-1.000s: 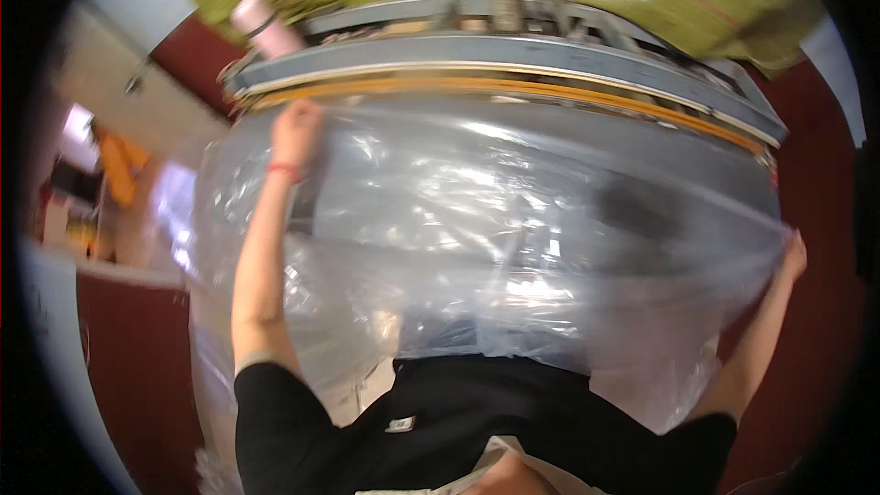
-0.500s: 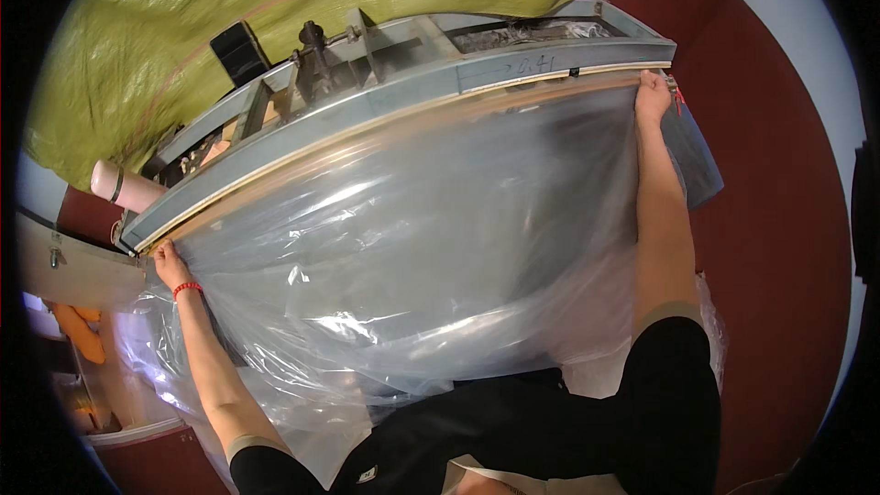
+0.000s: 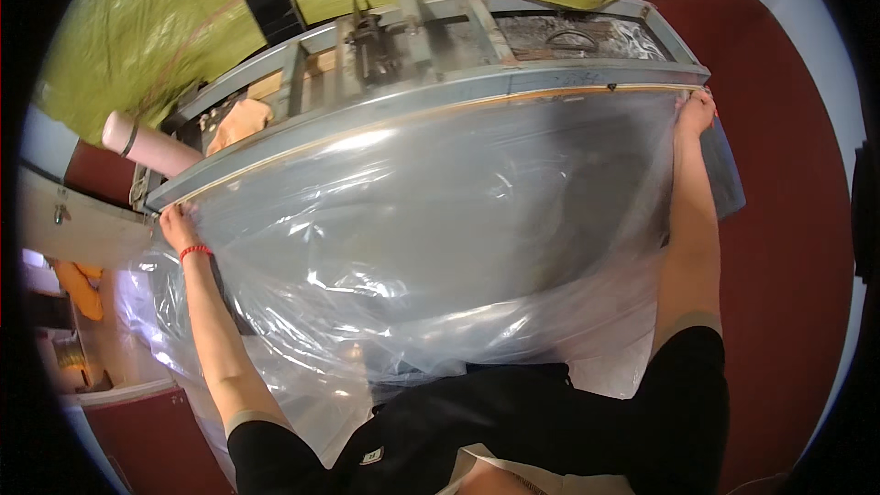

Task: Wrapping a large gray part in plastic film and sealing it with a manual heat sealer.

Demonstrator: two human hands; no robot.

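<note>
Gripping clear plastic sheet (image 3: 440, 220), both hands, L hand (image 3: 179, 225), R hand (image 3: 695, 115)

Both bare arms extend forward and spread wide apart, elbows nearly straight. The left hand (image 3: 177, 224) sits at the far left, fingers curled closed in a pinch, with a thin red band around the wrist. The right hand (image 3: 695, 113) reaches higher at the far right, fingers likewise closed in a grip. Short black sleeves cover both upper arms.
</note>
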